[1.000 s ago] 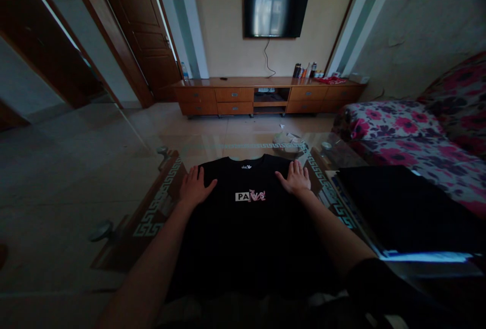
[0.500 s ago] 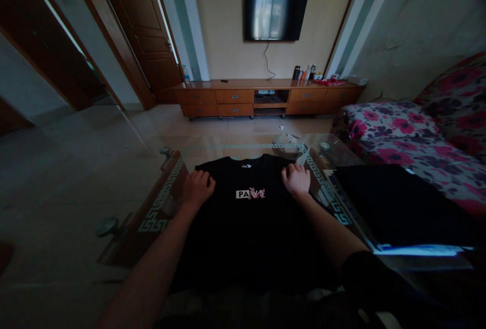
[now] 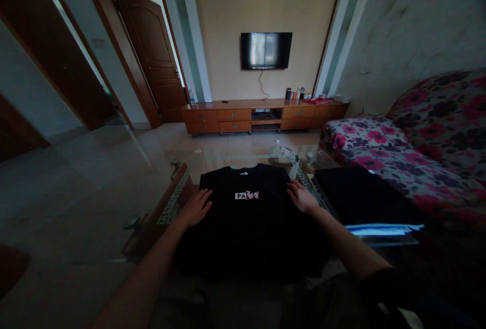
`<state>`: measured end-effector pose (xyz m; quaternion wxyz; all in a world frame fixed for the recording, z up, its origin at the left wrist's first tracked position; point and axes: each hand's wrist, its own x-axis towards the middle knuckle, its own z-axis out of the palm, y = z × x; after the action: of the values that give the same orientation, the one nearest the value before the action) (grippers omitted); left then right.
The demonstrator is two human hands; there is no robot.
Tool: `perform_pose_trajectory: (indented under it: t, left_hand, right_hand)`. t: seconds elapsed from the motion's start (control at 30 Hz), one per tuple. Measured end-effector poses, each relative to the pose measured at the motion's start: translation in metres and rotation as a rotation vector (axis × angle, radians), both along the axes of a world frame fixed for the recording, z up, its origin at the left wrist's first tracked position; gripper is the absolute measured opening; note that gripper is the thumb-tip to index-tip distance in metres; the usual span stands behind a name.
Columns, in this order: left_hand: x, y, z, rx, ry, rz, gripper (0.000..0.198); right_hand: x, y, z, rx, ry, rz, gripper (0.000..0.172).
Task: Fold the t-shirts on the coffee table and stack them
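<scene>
A black T-shirt point(image 3: 246, 233) with a white and pink print across its chest lies spread on the glass table point(image 3: 205, 159), its neckline facing away from me. My left hand point(image 3: 195, 207) rests at the shirt's left edge, just below the shoulder, fingers stretched out. On the opposite edge, my right hand point(image 3: 302, 197) lies with its fingers extended over the fabric. Neither hand grips the cloth. The lower part of the shirt is very dark and its hem is hard to make out.
A stack of dark folded cloth point(image 3: 364, 195) with light blue layers beneath lies at the table's right. Beyond it stands a flowered sofa point(image 3: 410, 167). A low wooden cabinet point(image 3: 231, 120) runs along the far wall, under a television point(image 3: 266, 50).
Both hands have slid slightly down the shirt's sides, and their curled fingers have straightened. My view has tilted upward, so the television sits lower in the picture.
</scene>
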<state>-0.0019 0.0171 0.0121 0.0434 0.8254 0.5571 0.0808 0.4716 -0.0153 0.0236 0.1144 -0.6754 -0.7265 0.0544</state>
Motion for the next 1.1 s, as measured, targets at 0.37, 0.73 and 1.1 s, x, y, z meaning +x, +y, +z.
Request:
perform_pose_trajectory:
  t: [0.37,0.73,1.1]
  left_hand:
    - [0.019,-0.076,-0.021,0.000,0.082,0.128,0.076]
    - [0.034,0.006,-0.038,0.064,0.074,0.076,0.078]
    - [0.059,0.099,-0.042,0.034,0.048,0.065,0.077]
  right_hand:
    - [-0.009,-0.072,-0.055,0.002,-0.094,-0.067,0.074]
    - [0.004,-0.004,-0.052,-0.069,-0.108,-0.142,0.075]
    - [0.022,0.084,-0.056,-0.115,-0.124,-0.193,0.075]
